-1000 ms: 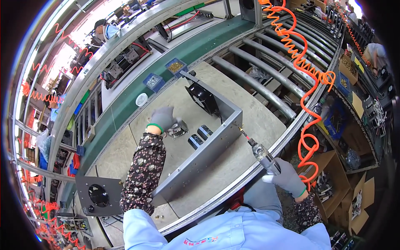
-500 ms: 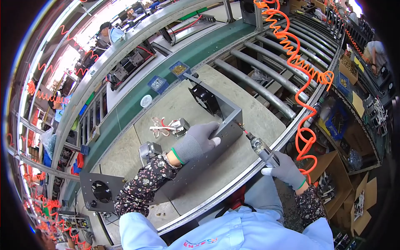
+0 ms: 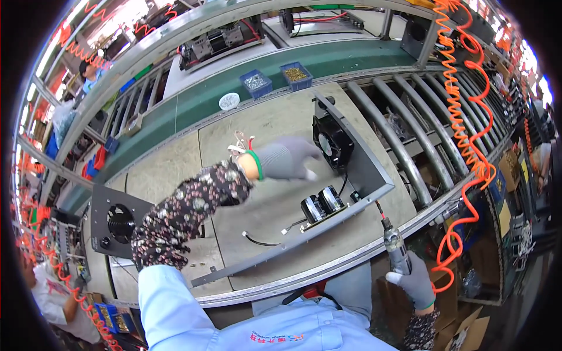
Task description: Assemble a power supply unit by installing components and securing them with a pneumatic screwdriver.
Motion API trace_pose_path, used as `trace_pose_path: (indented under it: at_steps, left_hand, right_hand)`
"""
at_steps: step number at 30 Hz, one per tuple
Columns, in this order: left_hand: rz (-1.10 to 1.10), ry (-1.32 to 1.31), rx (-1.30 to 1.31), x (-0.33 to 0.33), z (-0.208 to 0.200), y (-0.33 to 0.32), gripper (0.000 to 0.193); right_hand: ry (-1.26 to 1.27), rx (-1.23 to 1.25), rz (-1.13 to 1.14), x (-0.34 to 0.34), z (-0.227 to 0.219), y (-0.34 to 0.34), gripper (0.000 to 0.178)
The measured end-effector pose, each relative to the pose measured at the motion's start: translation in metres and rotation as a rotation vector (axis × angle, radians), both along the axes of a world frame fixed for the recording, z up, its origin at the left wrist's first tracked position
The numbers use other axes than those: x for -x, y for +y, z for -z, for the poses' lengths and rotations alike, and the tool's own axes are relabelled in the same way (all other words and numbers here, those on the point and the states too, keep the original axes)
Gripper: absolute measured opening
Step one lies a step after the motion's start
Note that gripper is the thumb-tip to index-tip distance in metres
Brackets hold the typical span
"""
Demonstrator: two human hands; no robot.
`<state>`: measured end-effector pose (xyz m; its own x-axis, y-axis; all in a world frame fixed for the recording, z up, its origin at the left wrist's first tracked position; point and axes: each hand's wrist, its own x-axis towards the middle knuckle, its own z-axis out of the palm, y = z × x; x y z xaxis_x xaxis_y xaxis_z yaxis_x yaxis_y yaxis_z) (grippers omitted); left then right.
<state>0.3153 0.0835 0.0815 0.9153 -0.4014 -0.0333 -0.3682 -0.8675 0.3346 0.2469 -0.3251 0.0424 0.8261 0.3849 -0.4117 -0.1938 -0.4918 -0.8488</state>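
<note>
My right hand, in a grey glove, is closed around a pneumatic screwdriver. The bit points up toward the outer corner of a dark grey bent metal panel; whether it touches cannot be told. A black cooling fan is on the panel's inner side, along with a small board carrying two black cylindrical parts. My gloved left hand, somewhat blurred, hovers over the bench just left of the fan, thumb and fingers apart, apparently holding nothing. Behind its wrist, white and red wires show in part.
Blue bins of silver screws and brass-coloured screws stand on the green belt, beside a white round dish. Another panel with a fan sits at left. Metal rollers lie right; an orange coiled hose hangs there.
My left hand has let go of the panel's top edge and moved over beside the fan. The panel has tipped, so its inner side now shows. The screwdriver stays in my right hand.
</note>
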Motion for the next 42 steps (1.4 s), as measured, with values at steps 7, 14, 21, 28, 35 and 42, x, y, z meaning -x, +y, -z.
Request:
trace_pose_path:
  at_steps: [7,14,21,28,35,42]
  left_hand:
    - [-0.127,0.217,-0.223,-0.005,0.055,0.066,0.053]
    - [-0.518,0.29,-0.099,-0.024,0.079,0.055,0.045]
    - [-0.51,0.558,0.281,0.008,0.039,0.059,0.043]
    - [-0.561,0.265,0.01,0.039,0.028,0.017,0.038]
    - [-0.443,0.365,0.242,0.018,0.019,0.047,0.04]
    - [-0.232,0.587,0.544,0.016,0.033,0.065,0.038]
  right_hand:
    - [0.011,0.072,0.02,0.003,-0.003,0.004,0.039]
    - [0.02,0.071,0.03,0.004,-0.005,0.004,0.042]
    - [0.069,0.062,0.042,0.002,-0.004,0.0,0.044]
    - [0.087,0.003,0.086,0.002,-0.012,0.013,0.04]
    - [0.022,0.034,0.03,0.001,-0.005,0.007,0.039]
    - [-0.002,0.046,0.005,0.0,0.003,0.002,0.038]
